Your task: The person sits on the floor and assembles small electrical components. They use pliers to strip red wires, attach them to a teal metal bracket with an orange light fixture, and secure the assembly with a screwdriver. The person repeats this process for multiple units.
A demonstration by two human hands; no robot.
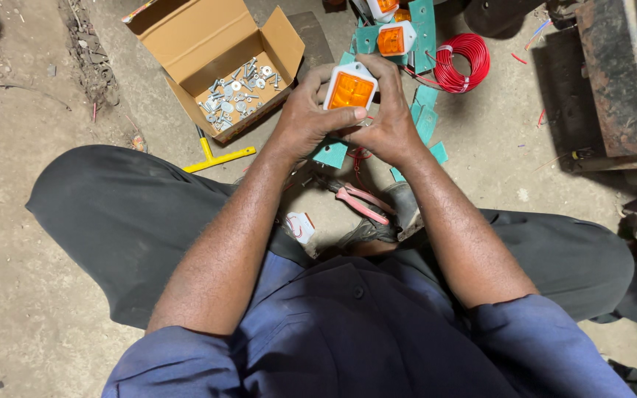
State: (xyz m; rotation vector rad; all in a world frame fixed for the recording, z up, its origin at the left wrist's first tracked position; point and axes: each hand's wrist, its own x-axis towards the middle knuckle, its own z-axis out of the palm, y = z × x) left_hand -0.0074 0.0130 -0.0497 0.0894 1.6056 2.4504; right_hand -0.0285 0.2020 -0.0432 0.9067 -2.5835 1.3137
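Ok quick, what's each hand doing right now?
Left hand: closed around the orange lamp in its white housing.
Right hand: closed on the same orange lamp from the other side.

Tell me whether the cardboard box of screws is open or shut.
Open. The cardboard box has its flaps spread outward, and the loose screws and washers inside show from above.

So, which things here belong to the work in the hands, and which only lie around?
In hand:
- orange lamp with white housing, held by left hand and right hand
- teal plate under the hands

Lying about:
- cardboard box of bolts
- red wire coil
- pink-handled pliers
- yellow T-handle tool
- second orange lamp
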